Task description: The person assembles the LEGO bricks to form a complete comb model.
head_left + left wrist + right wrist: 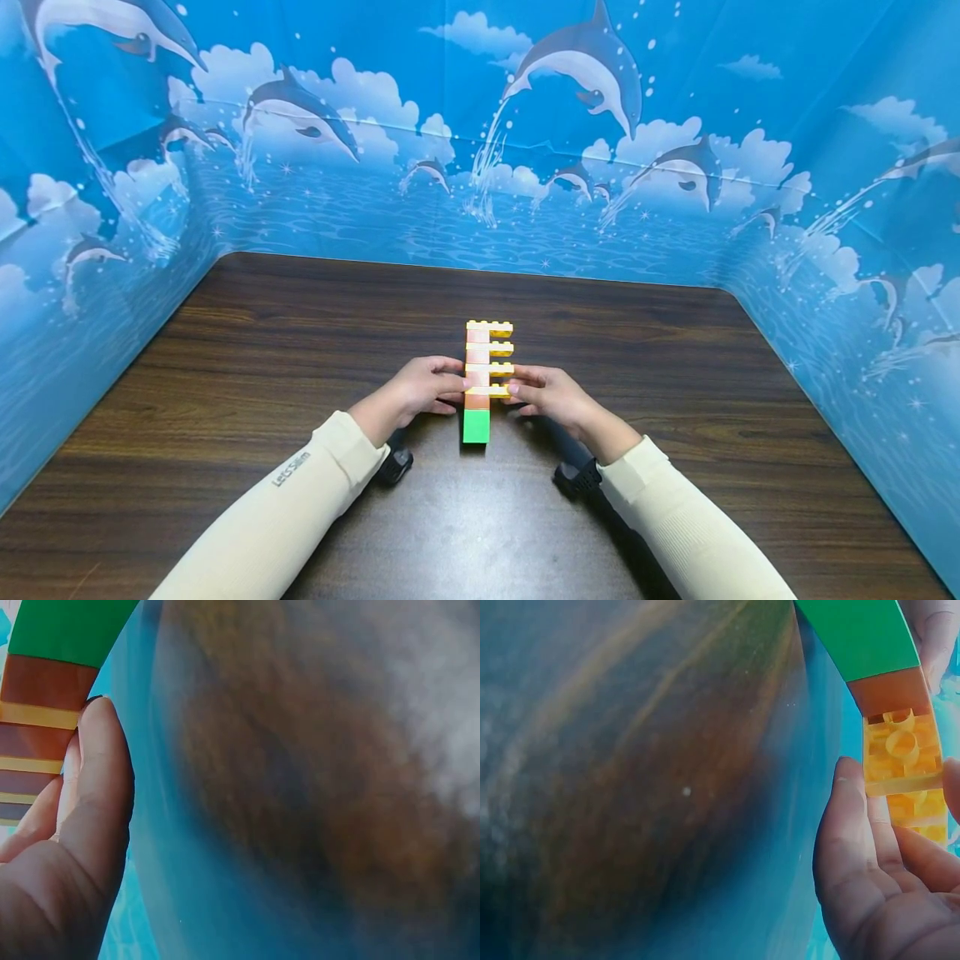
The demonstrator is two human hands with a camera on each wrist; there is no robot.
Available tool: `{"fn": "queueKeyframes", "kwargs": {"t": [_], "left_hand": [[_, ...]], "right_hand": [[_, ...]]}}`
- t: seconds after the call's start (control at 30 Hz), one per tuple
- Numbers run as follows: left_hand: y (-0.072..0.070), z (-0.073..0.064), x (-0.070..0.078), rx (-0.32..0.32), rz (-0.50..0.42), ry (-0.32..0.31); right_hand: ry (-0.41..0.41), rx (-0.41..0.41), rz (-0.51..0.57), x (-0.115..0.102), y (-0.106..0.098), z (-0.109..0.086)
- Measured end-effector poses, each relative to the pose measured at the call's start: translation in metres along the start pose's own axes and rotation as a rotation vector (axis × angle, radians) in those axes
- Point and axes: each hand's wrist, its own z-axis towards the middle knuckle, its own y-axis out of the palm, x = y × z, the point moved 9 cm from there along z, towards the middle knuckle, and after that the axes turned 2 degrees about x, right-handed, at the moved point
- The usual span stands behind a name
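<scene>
In the head view a tower of toy building bricks [477,379] stands upright on the table, between both hands. At its foot is a green block [476,426]. Orange-pink blocks [891,693] alternate above with several yellow bricks [501,369] that jut out to the right. My left hand [420,390] touches the tower's left side with fingertips and thumb, the fingers fairly straight. From the right, my right hand [551,393] has thumb and fingers about the jutting end of a low yellow brick [904,750], pinching it. The far side of the tower is hidden.
The dark wood table [300,333] extends on all sides of the tower. A blue curtain [420,167] printed with dolphins surrounds its back and sides. A black wrist device [576,478] sits under the right forearm, another [395,467] under the left.
</scene>
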Motion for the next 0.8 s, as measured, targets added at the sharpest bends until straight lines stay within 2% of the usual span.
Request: {"fn": "queueKeyframes", "kwargs": {"t": [0.27, 0.53, 0.8], "left_hand": [[-0.001, 0.005, 0.002, -0.002, 0.018, -0.025], [-0.002, 0.009, 0.0, 0.004, 0.052, -0.066], [-0.002, 0.012, 0.001, 0.013, 0.084, -0.059]], "right_hand": [[0.007, 0.027, -0.047, 0.0, -0.002, 0.004], [-0.022, 0.047, -0.115, -0.005, -0.003, 0.006], [-0.02, 0.06, -0.176, -0.005, -0.003, 0.009]]}}
